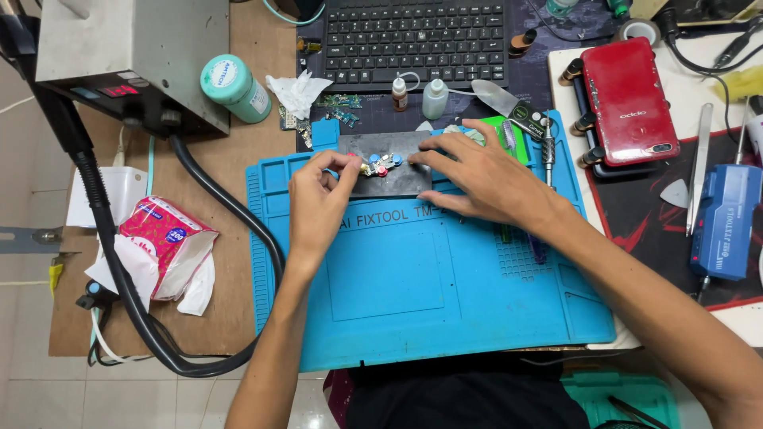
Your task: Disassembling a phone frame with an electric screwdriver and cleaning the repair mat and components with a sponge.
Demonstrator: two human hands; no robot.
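Small circuit board (pixel 380 166), red and blue knobs, on dark plate (pixel 397 184)

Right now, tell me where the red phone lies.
In the head view, the glossy red phone lies face down at the upper right, beyond the blue silicone work mat, left of the blue electric screwdriver.

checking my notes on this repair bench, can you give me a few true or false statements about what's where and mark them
1. Both hands touch a small circuit board on a dark plate. True.
2. The left hand holds tweezers. False: it pinches the board's end.
3. The plate lies on a blue mat. True.
4. The red phone is left of the mat. False: it is right of it.
5. The right hand rests on the keyboard. False: it rests on the plate.
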